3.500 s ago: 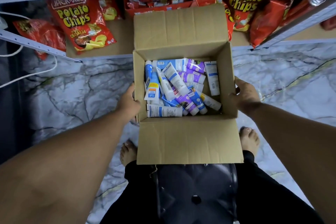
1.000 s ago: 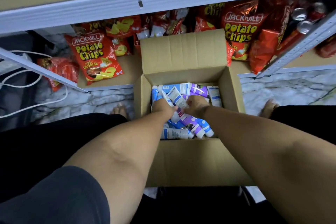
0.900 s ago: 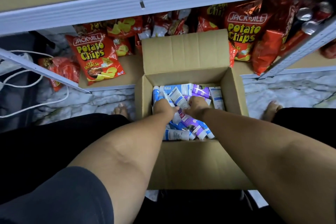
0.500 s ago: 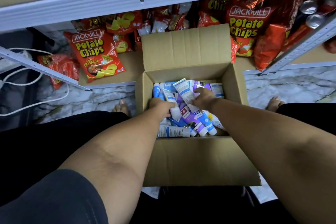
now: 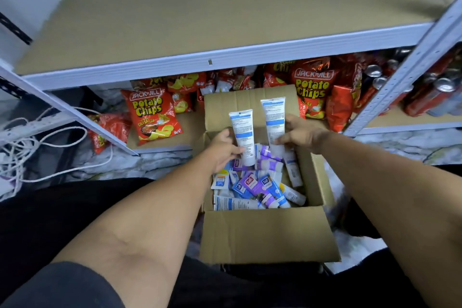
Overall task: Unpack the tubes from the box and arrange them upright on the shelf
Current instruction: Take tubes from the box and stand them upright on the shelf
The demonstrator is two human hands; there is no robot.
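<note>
White tubes (image 5: 242, 136) (image 5: 273, 122) stand upright, crimped ends up, one per hand (image 5: 223, 149) (image 5: 301, 134)

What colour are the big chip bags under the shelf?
Red, with yellow "Potato Chips" lettering, on the chip bags; the head view shows them.

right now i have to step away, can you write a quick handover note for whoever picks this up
Left hand: grips one white-and-blue tube, crimped end up, lifted above the box.
Right hand: grips a second white tube the same way.
The rest of the tubes lie in a loose pile inside the open box on the floor.
Done: two tubes lifted out.
Left: the shelf board above the chips shows no tubes yet; stand these two upright there, then unpack the pile.
</note>
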